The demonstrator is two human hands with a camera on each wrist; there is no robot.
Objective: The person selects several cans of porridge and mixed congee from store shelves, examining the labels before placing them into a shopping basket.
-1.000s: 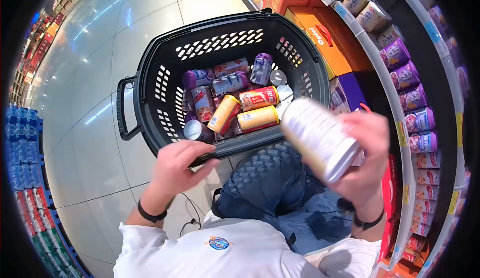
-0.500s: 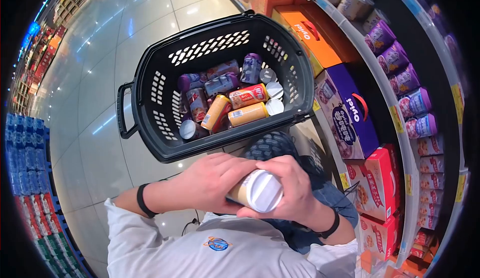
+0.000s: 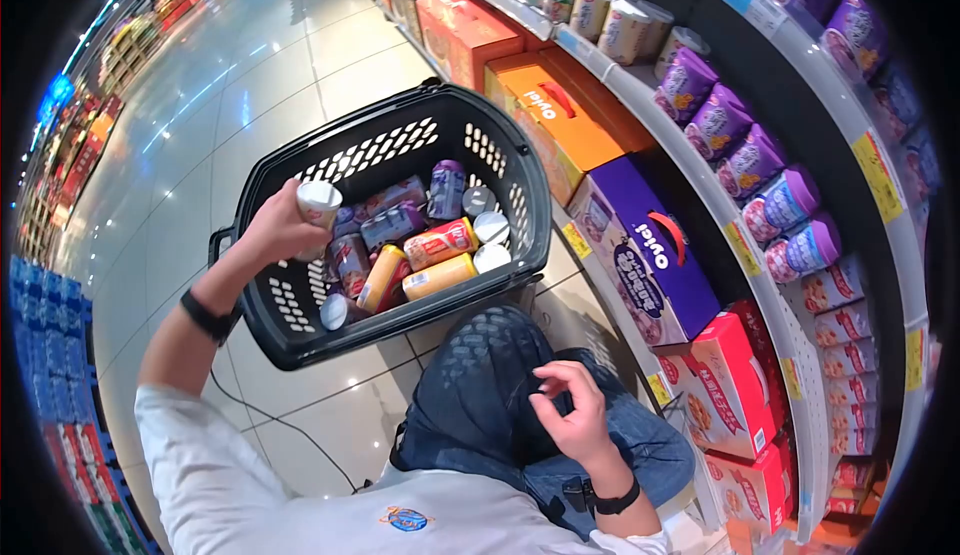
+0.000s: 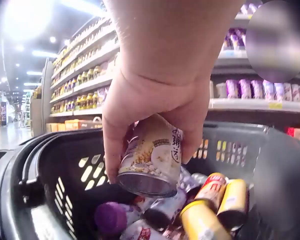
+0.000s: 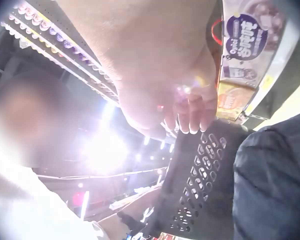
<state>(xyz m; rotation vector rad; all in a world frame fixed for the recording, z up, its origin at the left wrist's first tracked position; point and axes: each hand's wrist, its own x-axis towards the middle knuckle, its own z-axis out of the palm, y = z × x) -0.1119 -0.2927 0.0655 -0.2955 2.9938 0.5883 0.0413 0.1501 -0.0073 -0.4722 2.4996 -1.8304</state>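
My left hand (image 3: 272,223) grips a can (image 3: 318,205) with a white lid, fingers and thumb on either side. In the left wrist view the pale can (image 4: 151,159), printed with grains, hangs tilted with its metal bottom over the basket's contents. Below it the black shopping basket (image 3: 400,327) holds several cans lying on their sides, among them a red can (image 3: 440,243), a yellow can (image 3: 440,278) and a purple can (image 3: 446,191). My right hand (image 3: 578,417) is apart from the basket, above my knee, fingers loosely curled round nothing.
On the right, shelves carry purple cans (image 3: 722,120). Along the floor beside them stand an orange gift box (image 3: 565,105), a purple gift box (image 3: 650,255) and red boxes (image 3: 725,385). A cable (image 3: 275,417) crosses the tiles; blue packs (image 3: 45,330) are stacked at far left.
The can went from my right hand into both hands near my lap, then with my left hand over the basket's left side. My right hand let go and drew back; the view swung right.
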